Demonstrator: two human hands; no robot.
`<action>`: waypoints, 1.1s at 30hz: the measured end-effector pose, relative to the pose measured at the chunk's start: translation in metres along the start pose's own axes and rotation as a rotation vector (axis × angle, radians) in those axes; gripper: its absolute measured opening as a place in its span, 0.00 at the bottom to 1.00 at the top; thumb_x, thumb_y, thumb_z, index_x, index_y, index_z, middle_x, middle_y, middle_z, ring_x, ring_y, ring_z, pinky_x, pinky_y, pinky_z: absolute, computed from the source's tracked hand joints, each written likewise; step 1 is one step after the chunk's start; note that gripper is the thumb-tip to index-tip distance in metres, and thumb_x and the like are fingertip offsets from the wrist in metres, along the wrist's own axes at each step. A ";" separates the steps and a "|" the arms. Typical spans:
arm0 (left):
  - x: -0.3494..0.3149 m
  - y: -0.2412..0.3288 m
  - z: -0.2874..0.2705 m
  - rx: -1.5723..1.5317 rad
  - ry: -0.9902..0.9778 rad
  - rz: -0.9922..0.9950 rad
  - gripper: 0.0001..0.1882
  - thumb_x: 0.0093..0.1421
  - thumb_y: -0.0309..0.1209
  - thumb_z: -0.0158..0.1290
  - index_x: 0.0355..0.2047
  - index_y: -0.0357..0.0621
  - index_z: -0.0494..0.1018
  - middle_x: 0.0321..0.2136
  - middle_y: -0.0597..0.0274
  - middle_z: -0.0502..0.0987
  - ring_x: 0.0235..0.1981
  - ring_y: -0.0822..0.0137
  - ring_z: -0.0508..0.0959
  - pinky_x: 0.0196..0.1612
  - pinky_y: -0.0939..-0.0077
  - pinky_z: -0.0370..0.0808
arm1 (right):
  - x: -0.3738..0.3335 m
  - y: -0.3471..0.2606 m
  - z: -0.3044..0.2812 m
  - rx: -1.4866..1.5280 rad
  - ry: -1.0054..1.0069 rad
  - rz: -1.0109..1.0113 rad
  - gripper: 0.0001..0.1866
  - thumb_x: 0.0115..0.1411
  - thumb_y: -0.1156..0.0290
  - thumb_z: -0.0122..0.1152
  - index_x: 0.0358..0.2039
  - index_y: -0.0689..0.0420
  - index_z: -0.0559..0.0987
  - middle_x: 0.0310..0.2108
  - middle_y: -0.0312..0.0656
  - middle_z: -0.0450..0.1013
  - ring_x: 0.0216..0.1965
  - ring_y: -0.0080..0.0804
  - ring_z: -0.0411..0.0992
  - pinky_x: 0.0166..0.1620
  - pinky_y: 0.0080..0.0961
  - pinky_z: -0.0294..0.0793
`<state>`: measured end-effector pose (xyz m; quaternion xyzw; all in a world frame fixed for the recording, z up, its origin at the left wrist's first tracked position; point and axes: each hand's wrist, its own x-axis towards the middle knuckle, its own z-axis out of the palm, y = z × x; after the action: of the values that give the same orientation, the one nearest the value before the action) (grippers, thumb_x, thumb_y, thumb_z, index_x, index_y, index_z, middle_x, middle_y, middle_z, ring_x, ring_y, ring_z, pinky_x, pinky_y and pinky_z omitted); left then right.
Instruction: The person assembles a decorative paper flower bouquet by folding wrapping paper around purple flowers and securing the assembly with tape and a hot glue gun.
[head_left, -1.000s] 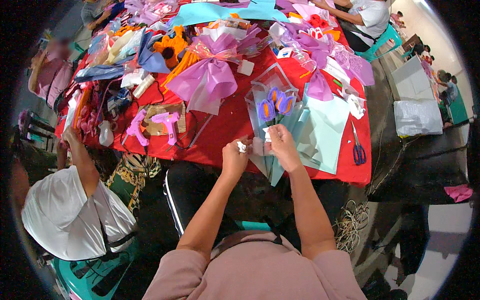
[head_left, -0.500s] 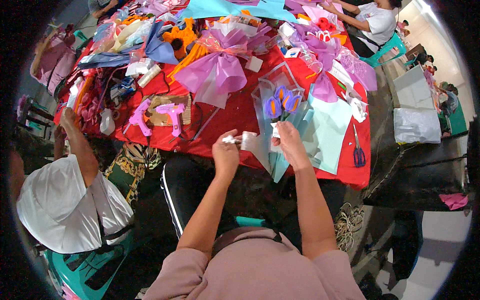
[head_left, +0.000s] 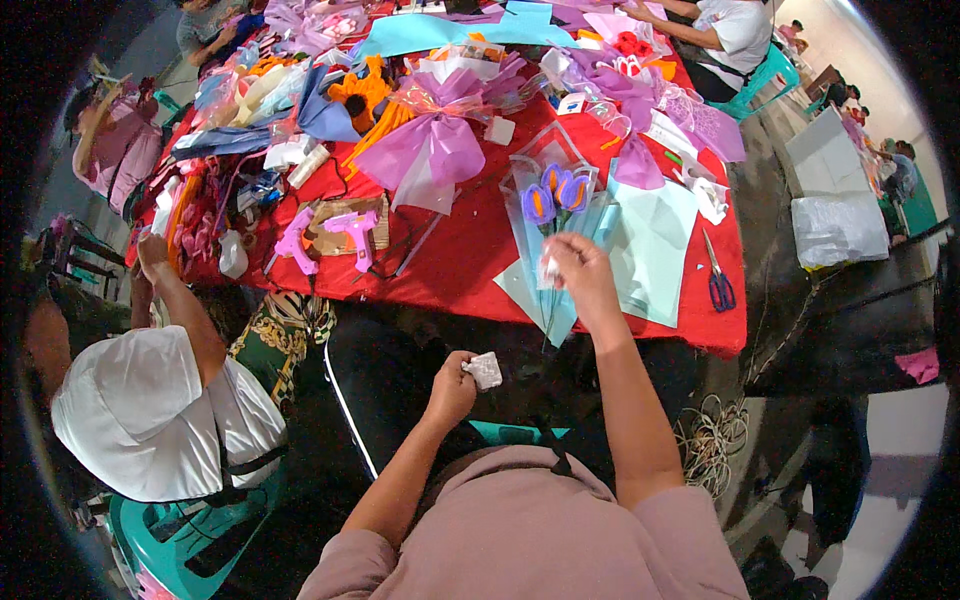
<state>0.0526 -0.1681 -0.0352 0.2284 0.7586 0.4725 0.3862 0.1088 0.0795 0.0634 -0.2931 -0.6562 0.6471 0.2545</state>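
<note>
My left hand [head_left: 452,392] is low, over my lap in front of the table, closed on a small crumpled white packet [head_left: 485,371] that looks like plastic or tissue. On the table lies a small bouquet of purple and orange tulips [head_left: 556,194] with dark stems, on clear wrap [head_left: 520,180] and mint-blue sheets [head_left: 525,292]. My right hand [head_left: 583,278] is over the stems just below the blooms. Its fingers pinch a small white piece [head_left: 549,271], partly hidden; whether they also grip the stems is hidden.
Two pink glue guns [head_left: 350,238] rest on cardboard at left. Scissors [head_left: 719,287] lie near the right edge of the red-covered table [head_left: 440,270]. A purple-wrapped bouquet [head_left: 437,150] and heaped materials fill the far side. A person in white [head_left: 150,410] sits at my left.
My left hand has drawn down and away from the bouquet toward my lap with the white packet. My right hand stays by the stems with the white piece. The view has shifted slightly.
</note>
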 end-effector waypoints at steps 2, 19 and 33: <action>-0.001 -0.009 0.006 0.067 0.061 0.034 0.18 0.54 0.15 0.43 0.46 0.38 0.65 0.38 0.43 0.74 0.36 0.47 0.78 0.41 0.62 0.75 | -0.036 0.000 0.006 -0.326 -0.147 -0.060 0.12 0.64 0.66 0.53 0.27 0.58 0.78 0.24 0.32 0.73 0.25 0.17 0.69 0.28 0.19 0.67; 0.056 -0.025 0.033 0.578 -0.366 -0.233 0.37 0.49 0.41 0.61 0.58 0.43 0.62 0.54 0.39 0.68 0.57 0.44 0.67 0.57 0.56 0.65 | -0.124 0.196 0.075 0.956 -0.145 0.776 0.22 0.63 0.51 0.50 0.44 0.56 0.77 0.44 0.43 0.76 0.47 0.38 0.71 0.55 0.40 0.67; 0.199 -0.186 0.025 0.753 0.081 -0.066 0.52 0.45 0.63 0.60 0.64 0.49 0.57 0.64 0.50 0.58 0.66 0.51 0.58 0.67 0.51 0.52 | -0.092 0.066 -0.069 -0.488 0.247 -0.103 0.07 0.52 0.71 0.61 0.31 0.61 0.80 0.28 0.50 0.76 0.31 0.47 0.75 0.37 0.37 0.74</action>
<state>-0.0427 -0.0966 -0.2809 0.3109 0.9006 0.1567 0.2601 0.2265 0.0615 0.0044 -0.3883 -0.7708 0.4156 0.2870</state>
